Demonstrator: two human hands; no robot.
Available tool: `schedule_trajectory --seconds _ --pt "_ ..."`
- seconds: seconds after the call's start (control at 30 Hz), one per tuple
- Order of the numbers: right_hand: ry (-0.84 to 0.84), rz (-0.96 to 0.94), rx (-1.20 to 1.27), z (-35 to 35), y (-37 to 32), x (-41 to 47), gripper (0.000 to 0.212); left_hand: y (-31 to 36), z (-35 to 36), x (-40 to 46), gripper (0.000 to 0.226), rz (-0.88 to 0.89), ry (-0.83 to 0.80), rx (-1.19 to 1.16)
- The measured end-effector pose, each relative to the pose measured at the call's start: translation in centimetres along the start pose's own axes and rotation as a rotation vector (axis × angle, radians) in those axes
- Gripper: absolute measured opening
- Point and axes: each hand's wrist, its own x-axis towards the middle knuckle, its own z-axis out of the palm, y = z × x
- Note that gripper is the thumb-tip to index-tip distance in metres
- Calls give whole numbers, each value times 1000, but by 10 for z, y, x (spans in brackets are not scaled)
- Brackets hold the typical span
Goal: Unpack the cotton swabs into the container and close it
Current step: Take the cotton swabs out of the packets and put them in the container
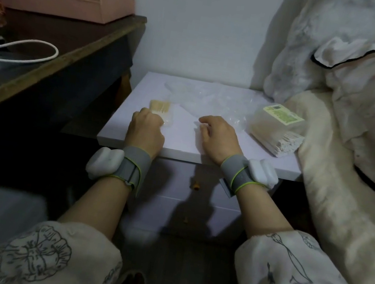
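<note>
I see both forearms come up from the bottom edge, in loose printed sleeves pushed back to the middle of the forearm; each wrist carries a grey band with a white unit on its outer side. The left hand [145, 132] lies knuckles up, fingers curled under in a closed grip; the right hand [219, 138] lies beside it, well apart, back upward, fingers bent with the tips pressed down.
</note>
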Motion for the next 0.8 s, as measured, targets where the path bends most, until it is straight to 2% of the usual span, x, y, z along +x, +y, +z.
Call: schedule_trajectory --seconds 0.13,0.27,0.47,0.53,0.7,0.8 --pt "37 -18 25 -3 1 0 31 5 1 2 25 14 19 -41" --pt "128 -61 36 -8 2 -1 28 9 2 0 24 36 56 19" --pt "201 -47 79 -16 -3 -4 25 11 1 0 20 17 32 -89" --pt "183 -27 115 -17 -7 -5 24 14 -1 -1 21 -11 46 -91" --pt "65 58 209 -15 -14 -7 20 18 -5 -2 20 34 -55 -82" --pt "9 112 225 -12 -14 -7 21 15 -2 -1 20 49 -26 -91"
